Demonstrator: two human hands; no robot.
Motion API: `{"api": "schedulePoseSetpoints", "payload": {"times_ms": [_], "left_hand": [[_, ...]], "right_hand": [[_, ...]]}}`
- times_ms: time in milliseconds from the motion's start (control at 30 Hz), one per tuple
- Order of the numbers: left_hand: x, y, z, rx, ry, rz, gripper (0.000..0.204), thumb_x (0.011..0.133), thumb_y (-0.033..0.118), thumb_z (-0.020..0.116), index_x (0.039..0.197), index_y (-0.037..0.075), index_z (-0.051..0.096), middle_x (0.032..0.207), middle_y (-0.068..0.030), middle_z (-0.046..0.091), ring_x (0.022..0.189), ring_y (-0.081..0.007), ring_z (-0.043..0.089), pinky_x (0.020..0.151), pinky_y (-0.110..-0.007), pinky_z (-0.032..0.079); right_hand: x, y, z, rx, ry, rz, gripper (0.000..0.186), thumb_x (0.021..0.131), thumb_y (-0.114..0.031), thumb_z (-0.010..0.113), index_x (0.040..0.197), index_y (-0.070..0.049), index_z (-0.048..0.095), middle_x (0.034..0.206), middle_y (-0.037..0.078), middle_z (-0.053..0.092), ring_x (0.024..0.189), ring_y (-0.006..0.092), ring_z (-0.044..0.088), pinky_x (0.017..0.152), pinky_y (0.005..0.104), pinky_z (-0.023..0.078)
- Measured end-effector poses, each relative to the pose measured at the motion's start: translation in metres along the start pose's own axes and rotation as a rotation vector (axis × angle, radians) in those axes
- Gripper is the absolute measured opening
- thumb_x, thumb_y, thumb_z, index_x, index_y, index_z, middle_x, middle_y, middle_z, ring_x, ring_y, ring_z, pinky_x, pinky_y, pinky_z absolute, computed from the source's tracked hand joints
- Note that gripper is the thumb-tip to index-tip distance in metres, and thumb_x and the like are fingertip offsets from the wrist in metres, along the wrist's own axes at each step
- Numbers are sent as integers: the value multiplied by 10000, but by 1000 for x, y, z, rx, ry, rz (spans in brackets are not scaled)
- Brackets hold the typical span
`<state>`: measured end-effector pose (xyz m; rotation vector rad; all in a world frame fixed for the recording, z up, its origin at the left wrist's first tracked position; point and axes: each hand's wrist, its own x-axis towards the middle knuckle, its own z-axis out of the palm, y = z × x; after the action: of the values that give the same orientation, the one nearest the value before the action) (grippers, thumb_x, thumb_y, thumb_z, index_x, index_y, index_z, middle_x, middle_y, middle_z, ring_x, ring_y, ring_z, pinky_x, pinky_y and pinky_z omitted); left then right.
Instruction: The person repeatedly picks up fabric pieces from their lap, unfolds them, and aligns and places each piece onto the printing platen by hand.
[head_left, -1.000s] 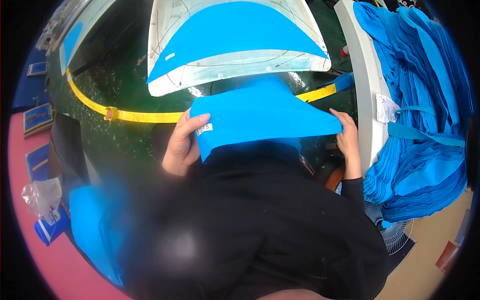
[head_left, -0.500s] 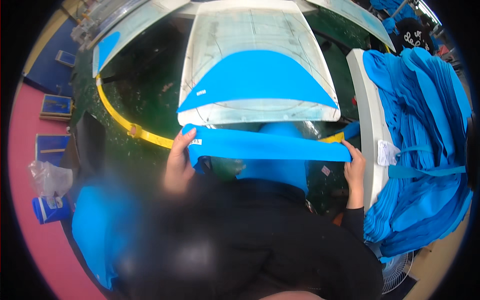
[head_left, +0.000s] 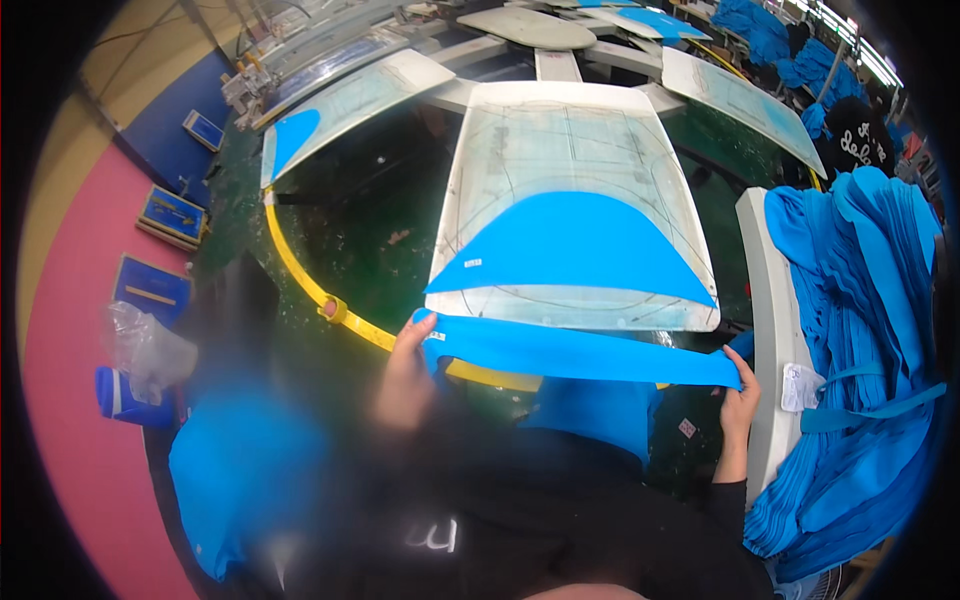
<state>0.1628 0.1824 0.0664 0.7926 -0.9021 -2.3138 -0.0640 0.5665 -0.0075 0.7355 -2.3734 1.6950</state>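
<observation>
My left hand (head_left: 405,368) is closed on the left end of a long blue fabric piece (head_left: 580,350) with a small white label. My right hand (head_left: 738,405) pinches its right end, so the piece hangs stretched horizontally between them. Just beyond it is a white, worn platen (head_left: 530,135) with drawn lines and a curved blue fabric piece (head_left: 570,245) lying on its lower part. To the right of my right hand, a thick stack of blue fabric (head_left: 860,370) with straps and a paper tag rests against a white beam (head_left: 770,300).
Other platens (head_left: 350,90) fan out left, right and behind, above a yellow curved rail (head_left: 295,260) and green floor. Blue screens (head_left: 150,290) and a plastic bag (head_left: 150,350) lie at the left. A person in black (head_left: 860,135) is at the back right.
My view has tilted up, showing more platens behind. Both hands have brought the held piece closer to the front platen's edge, and it is now a flatter, narrower band between them.
</observation>
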Motion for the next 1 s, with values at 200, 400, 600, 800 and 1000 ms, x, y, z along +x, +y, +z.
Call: {"api": "schedulePoseSetpoints", "payload": {"times_ms": [200,400,600,800,1000], "left_hand": [[-1,2,9,-36,16,3,157,824,172,656,914,104,546,787,-26,610,653,-116,605,564,-219,498],[3,3,1,-33,14,8,149,829,191,651,879,115,533,730,-10,586,569,-86,553,473,-196,398],[5,4,-4,-46,54,-4,139,826,185,650,887,116,546,779,-22,602,686,-128,605,612,-263,503],[11,7,-17,-87,11,18,131,828,163,645,912,105,563,829,-39,626,752,-153,625,714,-314,528],[11,11,-19,-102,73,19,95,829,153,644,882,95,591,815,-53,653,746,-170,641,721,-326,535]], "right_hand": [[6,-29,8,441,48,364,319,886,-42,468,1189,2,558,823,81,641,473,69,495,427,184,393],[9,-41,12,876,70,387,308,913,-165,516,1191,-31,522,872,62,612,630,91,569,526,191,459],[6,-32,8,1003,-95,442,261,872,-108,560,1126,-45,559,942,78,612,735,111,589,624,216,491],[5,-39,9,998,-109,449,227,821,-55,598,1045,-18,611,971,101,627,803,144,618,661,221,502],[6,-47,7,905,-191,432,342,773,-33,579,1105,47,582,1007,142,629,847,181,618,794,262,486]]}}
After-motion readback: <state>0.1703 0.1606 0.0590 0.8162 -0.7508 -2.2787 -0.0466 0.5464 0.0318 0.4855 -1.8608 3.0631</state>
